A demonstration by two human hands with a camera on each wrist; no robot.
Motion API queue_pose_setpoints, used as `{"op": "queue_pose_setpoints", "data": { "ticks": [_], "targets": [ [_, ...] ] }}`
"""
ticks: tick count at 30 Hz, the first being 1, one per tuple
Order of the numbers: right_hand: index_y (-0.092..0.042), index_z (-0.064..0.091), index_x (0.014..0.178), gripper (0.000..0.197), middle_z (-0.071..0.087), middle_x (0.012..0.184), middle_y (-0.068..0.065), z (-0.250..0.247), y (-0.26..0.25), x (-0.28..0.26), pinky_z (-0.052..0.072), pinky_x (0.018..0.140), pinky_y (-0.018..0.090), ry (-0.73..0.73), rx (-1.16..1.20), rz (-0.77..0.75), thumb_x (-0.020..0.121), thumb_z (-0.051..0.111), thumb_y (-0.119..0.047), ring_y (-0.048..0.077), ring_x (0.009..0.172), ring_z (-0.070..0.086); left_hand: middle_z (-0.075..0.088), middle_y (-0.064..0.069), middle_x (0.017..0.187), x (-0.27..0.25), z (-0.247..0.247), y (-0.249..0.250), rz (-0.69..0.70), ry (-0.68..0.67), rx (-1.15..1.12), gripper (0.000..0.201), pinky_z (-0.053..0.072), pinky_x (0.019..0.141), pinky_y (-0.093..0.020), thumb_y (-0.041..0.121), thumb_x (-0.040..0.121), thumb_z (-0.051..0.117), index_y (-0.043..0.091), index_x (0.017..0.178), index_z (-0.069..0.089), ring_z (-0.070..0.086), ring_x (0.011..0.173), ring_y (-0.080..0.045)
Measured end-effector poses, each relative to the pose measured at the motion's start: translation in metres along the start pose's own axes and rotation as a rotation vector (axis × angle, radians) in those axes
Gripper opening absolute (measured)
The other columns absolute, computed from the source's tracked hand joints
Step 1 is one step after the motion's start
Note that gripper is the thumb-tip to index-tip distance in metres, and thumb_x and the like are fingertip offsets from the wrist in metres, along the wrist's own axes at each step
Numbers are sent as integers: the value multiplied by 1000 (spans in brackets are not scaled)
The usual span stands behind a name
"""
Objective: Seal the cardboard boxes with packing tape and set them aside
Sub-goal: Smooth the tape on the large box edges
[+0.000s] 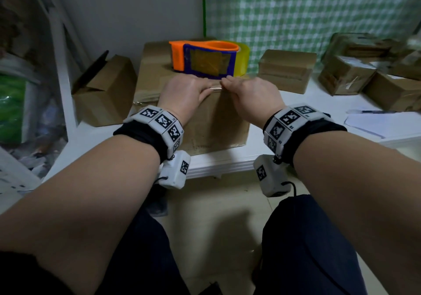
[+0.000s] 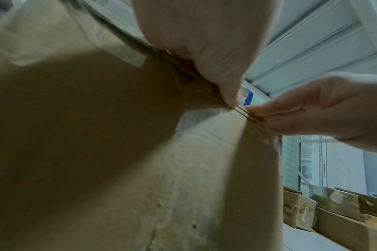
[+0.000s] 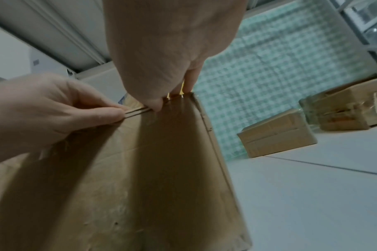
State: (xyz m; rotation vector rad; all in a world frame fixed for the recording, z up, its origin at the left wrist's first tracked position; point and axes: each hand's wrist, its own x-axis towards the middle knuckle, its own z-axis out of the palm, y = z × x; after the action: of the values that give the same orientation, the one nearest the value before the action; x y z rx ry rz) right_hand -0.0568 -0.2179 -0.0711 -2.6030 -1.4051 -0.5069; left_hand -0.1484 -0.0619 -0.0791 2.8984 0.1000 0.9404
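A large brown cardboard box [image 1: 211, 121] stands on the white table [image 1: 216, 164] right in front of me. On its top sits an orange and blue tape dispenser [image 1: 205, 58] with a yellowish clear roll. Both hands meet at the box's near top edge. My left hand [image 1: 200, 86] lies over the top, its thumb pressed on the stacked flap edges [image 2: 243, 113]. My right hand [image 1: 225, 83] pinches the same edge a little to the right. In the wrist views the left hand [image 2: 232, 100] and the right hand [image 3: 159, 105] nearly touch. Clear tape [image 2: 196, 115] runs down the box front.
A small open box [image 1: 102, 94] stands left of the big one beside a white frame [image 1: 61, 62]. Several small taped boxes [image 1: 287, 71] lie at the back right, before a green checked curtain [image 1: 307, 9]. Papers and a pen [image 1: 373, 121] rest at the right edge.
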Motion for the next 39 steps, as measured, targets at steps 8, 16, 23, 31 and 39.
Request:
{"op": "queue_pose_setpoints", "data": {
  "ticks": [8, 16, 23, 31, 39],
  "targets": [
    [-30, 55, 129, 36, 64, 111, 13, -7, 18, -2, 40, 70, 31, -43, 19, 171, 99, 37, -20, 33, 101, 60, 71, -14, 104, -16, -9, -14, -51, 80, -31, 25, 49, 92, -39, 21, 88, 64, 3, 103, 72, 67, 99, -29],
    [-24, 58, 123, 37, 63, 108, 12, -11, 12, -4, 39, 68, 30, -81, 49, 213, 93, 42, -8, 31, 96, 60, 70, -12, 109, -34, -27, -29, -169, 98, -19, 30, 48, 93, -33, 28, 87, 65, 6, 107, 72, 66, 102, -26],
    [-23, 57, 125, 40, 61, 109, 15, -15, 9, -3, 39, 69, 31, -103, 55, 224, 93, 40, -7, 32, 98, 58, 68, -11, 115, -55, -46, -54, -326, 104, -15, 38, 42, 101, -28, 32, 84, 69, 7, 112, 69, 62, 110, -21],
    [-29, 55, 132, 43, 62, 120, 15, -7, 13, -5, 47, 84, 34, -51, 203, 257, 94, 41, -12, 33, 108, 58, 68, -9, 114, -61, -56, -61, -390, 71, -65, 39, 39, 99, -19, 26, 79, 74, 6, 112, 69, 62, 107, -16],
    [-25, 61, 127, 37, 65, 121, 11, -1, 14, -6, 47, 90, 35, 49, 361, 286, 94, 45, -20, 32, 108, 60, 68, -3, 114, -54, -66, -62, -463, 5, -18, 42, 41, 98, -25, 33, 77, 76, 13, 113, 69, 59, 106, -14]
  ]
}}
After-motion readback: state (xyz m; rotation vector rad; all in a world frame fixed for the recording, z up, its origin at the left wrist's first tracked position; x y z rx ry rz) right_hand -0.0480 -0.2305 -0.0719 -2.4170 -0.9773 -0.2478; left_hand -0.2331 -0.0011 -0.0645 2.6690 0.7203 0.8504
